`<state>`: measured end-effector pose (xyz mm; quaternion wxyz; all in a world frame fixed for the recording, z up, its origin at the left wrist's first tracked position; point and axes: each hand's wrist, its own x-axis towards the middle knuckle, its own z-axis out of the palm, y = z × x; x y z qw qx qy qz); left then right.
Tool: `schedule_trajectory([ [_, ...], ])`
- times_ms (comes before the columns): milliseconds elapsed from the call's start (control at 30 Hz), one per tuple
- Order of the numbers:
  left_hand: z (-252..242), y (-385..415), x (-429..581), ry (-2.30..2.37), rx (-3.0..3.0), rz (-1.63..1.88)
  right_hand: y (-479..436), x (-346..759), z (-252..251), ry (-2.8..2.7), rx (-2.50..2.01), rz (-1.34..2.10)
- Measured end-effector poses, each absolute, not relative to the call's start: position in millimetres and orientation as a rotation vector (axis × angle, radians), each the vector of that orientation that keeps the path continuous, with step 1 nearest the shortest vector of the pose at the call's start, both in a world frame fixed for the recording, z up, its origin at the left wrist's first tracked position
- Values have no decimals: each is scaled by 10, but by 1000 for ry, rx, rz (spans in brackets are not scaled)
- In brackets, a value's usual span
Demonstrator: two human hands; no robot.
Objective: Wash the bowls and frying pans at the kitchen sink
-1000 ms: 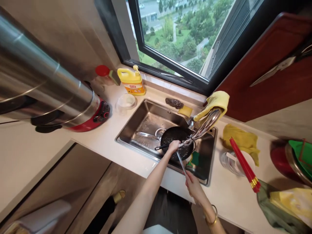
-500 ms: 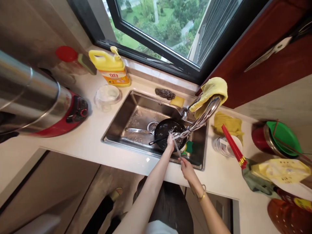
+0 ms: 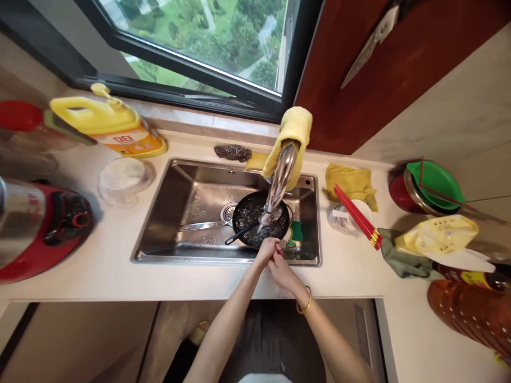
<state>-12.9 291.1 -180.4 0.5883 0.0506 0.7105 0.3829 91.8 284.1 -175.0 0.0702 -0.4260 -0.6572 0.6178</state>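
My left hand point(image 3: 268, 252) and my right hand point(image 3: 282, 272) meet at the sink's front edge, just below the tap. Both have their fingers closed and touching each other; whatever is between them is hidden. Beyond them a black frying pan point(image 3: 248, 210) lies in the steel sink point(image 3: 155, 234), wet inside, its handle pointing to the lower left. Over the pan curves the chrome tap point(image 3: 282, 173), a yellow cloth point(image 3: 297, 123) draped on it. A long metal utensil point(image 3: 203, 225) lies left of the pan, and a green scrubber point(image 3: 296, 231) to its right.
A yellow detergent jug point(image 3: 120, 127) and a clear tub point(image 3: 123, 175) stand on the left. Behind the sink lie a steel scourer point(image 3: 232, 153) and a sponge point(image 3: 257, 161). Red chopsticks point(image 3: 357, 215) rest across a jar point(image 3: 341, 221) on the right. A red-based appliance point(image 3: 67, 229) stands far left.
The view has swung right. My hands have come together below the tap. The slim metal utensil that my right hand held is no longer clearly visible.
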Motion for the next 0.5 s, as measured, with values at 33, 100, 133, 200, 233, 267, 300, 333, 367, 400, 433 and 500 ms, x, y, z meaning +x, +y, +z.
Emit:
schedule_trajectory([
  [33,-1786,2906,-181,1678,112,899,2961,961,-1805,-1969,-1300,1900],
  [100,-1750,2875,-302,1715,88,907,3276,1077,-1982,-1971,-1532,1865],
  [133,-1731,2851,-360,1729,74,912,3447,1126,-2104,-1976,-1696,1771],
  [200,-1687,2794,-448,1751,44,925,3750,1162,-2392,-2027,-1938,1646],
  [233,-1664,2768,-476,1760,31,932,3860,1145,-2539,-2049,-2005,1633],
  [267,-1642,2746,-492,1767,18,939,3939,1109,-2679,-2061,-2027,1666],
  [300,-1620,2729,-499,1773,4,946,3987,1062,-2803,-2059,-2035,1702],
  [333,-1602,2716,-498,1775,-11,955,4012,1011,-2909,-2058,-2047,1720],
  [367,-1586,2708,-490,1770,-25,968,4021,962,-2996,-2059,-2061,1723],
  [400,-1573,2702,-477,1760,-37,985,4022,920,-3065,-2062,-2073,1710],
  [433,-1564,2698,-461,1747,-47,1005,4021,887,-3119,-2071,-2082,1686],
  [500,-1553,2692,-422,1720,-58,1044,4026,846,-3191,-2105,-2093,1623],
])
